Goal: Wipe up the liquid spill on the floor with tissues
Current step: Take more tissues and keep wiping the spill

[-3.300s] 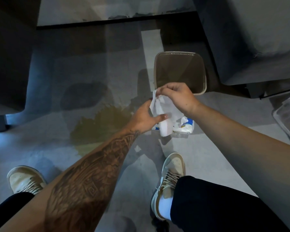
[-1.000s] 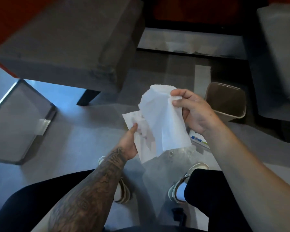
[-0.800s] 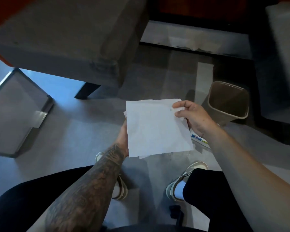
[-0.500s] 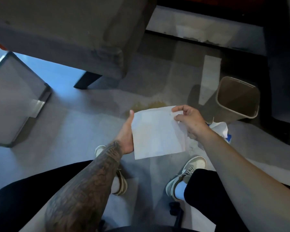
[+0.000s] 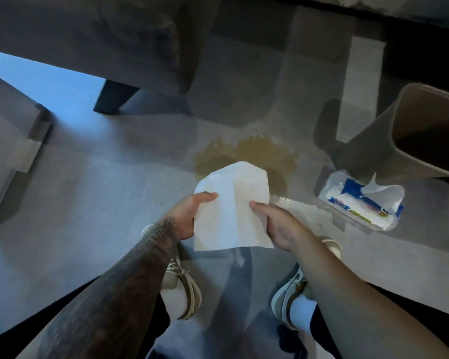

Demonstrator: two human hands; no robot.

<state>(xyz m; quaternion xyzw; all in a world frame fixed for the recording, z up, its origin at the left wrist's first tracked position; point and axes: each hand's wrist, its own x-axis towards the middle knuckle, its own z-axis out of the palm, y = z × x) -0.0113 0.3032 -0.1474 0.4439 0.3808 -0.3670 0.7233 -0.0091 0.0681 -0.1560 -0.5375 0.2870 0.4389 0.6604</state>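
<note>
The smooth grey floor [image 5: 94, 193] lies open at nine o'clock of the hands, a broad bare stretch; it is hemmed at twelve and eleven o'clock by a grey upholstered sofa [image 5: 101, 35] on a dark tapered leg [image 5: 114, 98], at nine o'clock farther out by a flat grey slab with a dark rim [image 5: 8, 151], and at two o'clock by a tan square plastic waste bin [image 5: 368, 149]; an open white-and-blue plastic pack of tissues [image 5: 360, 203] lies just beside the bin's base, at three o'clock of the hands.

The yellow-brown puddle of liquid [image 5: 265, 154] spreads with ragged edges at twelve to one o'clock, between the sofa leg and the bin, well apart from both.

Both forearms reach forward and down; the left hand [image 5: 186, 216] pinches the left edge of a thin white creased tissue sheet [image 5: 231, 211], thumb on top, its other fingers hidden beneath; the right hand [image 5: 278, 226] pinches the right edge likewise.

The sheet hangs between the hands with its far corners folded in, its far end over the puddle's near rim; it seems held off the floor, though I cannot tell whether it touches the liquid.

Two beige laced sneakers [image 5: 182, 288] stand at six o'clock, apart.
</note>
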